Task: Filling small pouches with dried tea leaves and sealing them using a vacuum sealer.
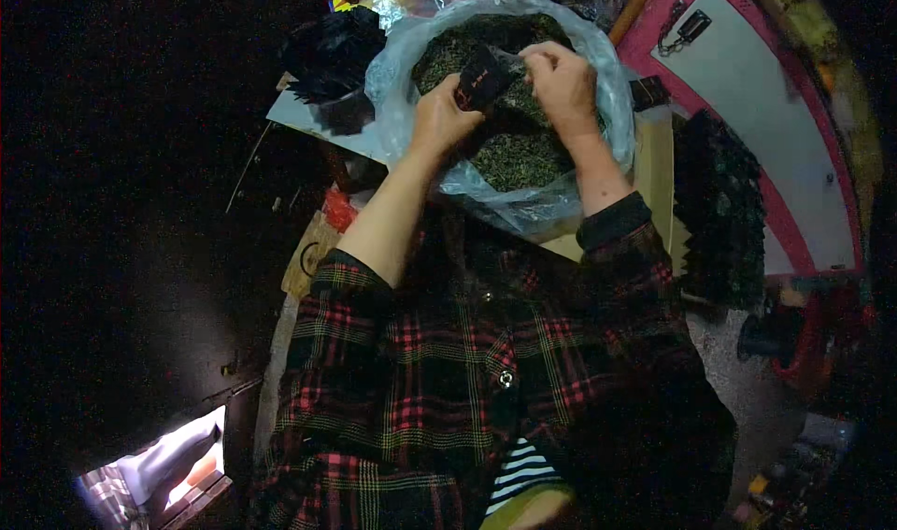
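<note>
A large clear plastic bag (384,89) stands open before me, its rim folded outward. Loose dried leaves (518,157), like tea, fill it. Over them my left hand (443,113) grips a small black packet (483,78) with reddish writing, tilted towards the right. My right hand (564,85) is closed just beside the packet's upper end. Its fingertips pinch something thin and greyish that reaches to the packet; whether it is a small scoop or a clear film I cannot tell.
On the left, a heap of shiny black packets (333,57) lies on a white surface (301,113). A dark stack (722,208) stands at right, below a pink-and-white panel (750,61). A cardboard edge (655,173) shows beside the bag. A red plastic bag (340,210) lies near my left forearm.
</note>
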`<state>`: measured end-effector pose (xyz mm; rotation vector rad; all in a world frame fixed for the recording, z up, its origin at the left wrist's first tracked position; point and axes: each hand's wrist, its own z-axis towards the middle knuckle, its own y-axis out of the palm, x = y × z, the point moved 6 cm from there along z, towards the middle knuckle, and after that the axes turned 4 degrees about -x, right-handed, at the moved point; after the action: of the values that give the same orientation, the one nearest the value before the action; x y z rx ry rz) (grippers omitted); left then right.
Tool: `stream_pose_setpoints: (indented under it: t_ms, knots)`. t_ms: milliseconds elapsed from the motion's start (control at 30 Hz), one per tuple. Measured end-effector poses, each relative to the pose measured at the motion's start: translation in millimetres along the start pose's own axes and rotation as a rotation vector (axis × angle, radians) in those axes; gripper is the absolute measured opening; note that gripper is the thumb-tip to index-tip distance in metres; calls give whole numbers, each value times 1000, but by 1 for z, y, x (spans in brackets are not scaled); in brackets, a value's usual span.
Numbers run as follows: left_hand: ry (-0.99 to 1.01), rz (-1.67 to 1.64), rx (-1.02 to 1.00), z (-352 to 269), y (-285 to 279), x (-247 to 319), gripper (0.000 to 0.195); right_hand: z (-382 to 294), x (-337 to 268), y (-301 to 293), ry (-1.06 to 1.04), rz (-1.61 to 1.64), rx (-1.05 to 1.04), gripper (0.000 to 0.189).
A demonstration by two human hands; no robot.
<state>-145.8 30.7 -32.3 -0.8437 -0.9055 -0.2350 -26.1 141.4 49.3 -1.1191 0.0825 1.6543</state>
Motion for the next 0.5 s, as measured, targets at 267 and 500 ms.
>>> stream_pose_setpoints:
  t_ms: [267,500]
  knots:
    - [-7,1,-6,4,-1,-7,48,7,-37,-9,-326,-189,75,14]
    - [-87,53,-80,-2,-3,4,73,-9,-43,3,-408,-275,18,13]
